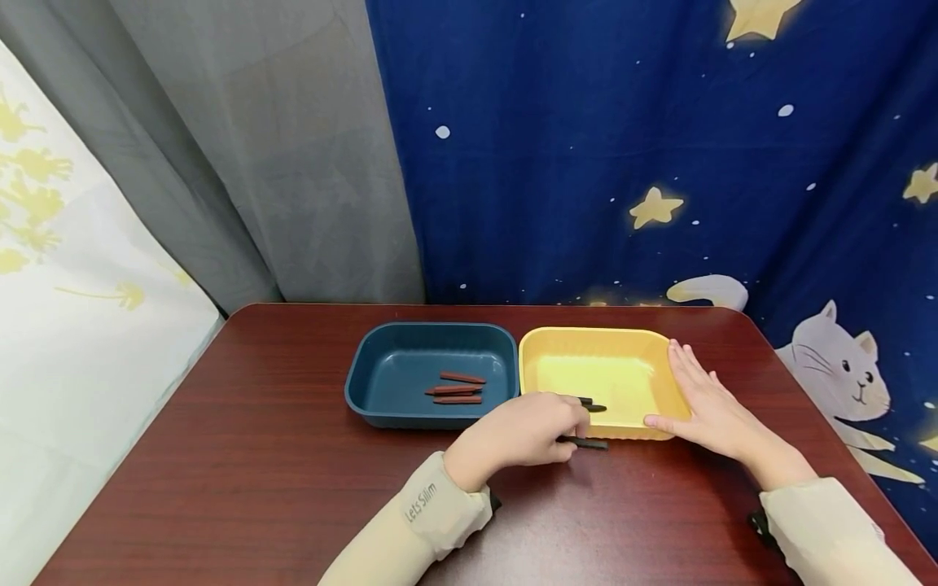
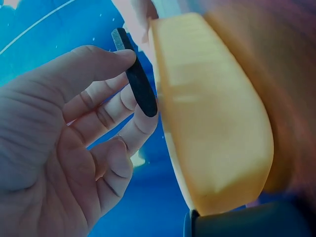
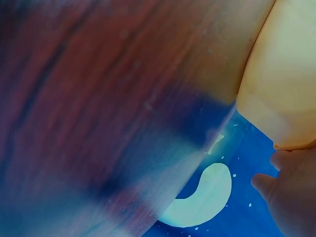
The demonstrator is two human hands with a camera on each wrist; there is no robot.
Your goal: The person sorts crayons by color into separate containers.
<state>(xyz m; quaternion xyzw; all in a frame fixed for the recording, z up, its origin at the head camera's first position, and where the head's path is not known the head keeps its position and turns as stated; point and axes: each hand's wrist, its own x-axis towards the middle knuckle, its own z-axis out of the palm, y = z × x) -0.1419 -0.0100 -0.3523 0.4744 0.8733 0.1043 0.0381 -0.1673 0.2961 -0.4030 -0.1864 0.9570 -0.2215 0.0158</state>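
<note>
My left hand (image 1: 531, 427) pinches a short black crayon (image 1: 589, 444) just in front of the yellow bin's near wall. In the left wrist view the thumb and fingertips hold this dark crayon (image 2: 139, 81) close beside the bin's rim. The yellow bin (image 1: 593, 334) holds black crayons (image 1: 598, 408), partly hidden behind the left hand. With its fingers extended, my right hand (image 1: 714, 419) rests against the bin's right end. In the right wrist view, fingers of the right hand (image 3: 296, 190) touch the bin's edge. Several reddish-brown crayons (image 1: 458, 391) lie in the dark blue bin.
The dark blue bin (image 1: 432, 422) stands directly left of the yellow one. Both sit towards the back of a reddish-brown wooden table (image 1: 271, 472). Behind the table hang a grey curtain (image 1: 308, 163) and a blue star-patterned curtain (image 1: 550, 203).
</note>
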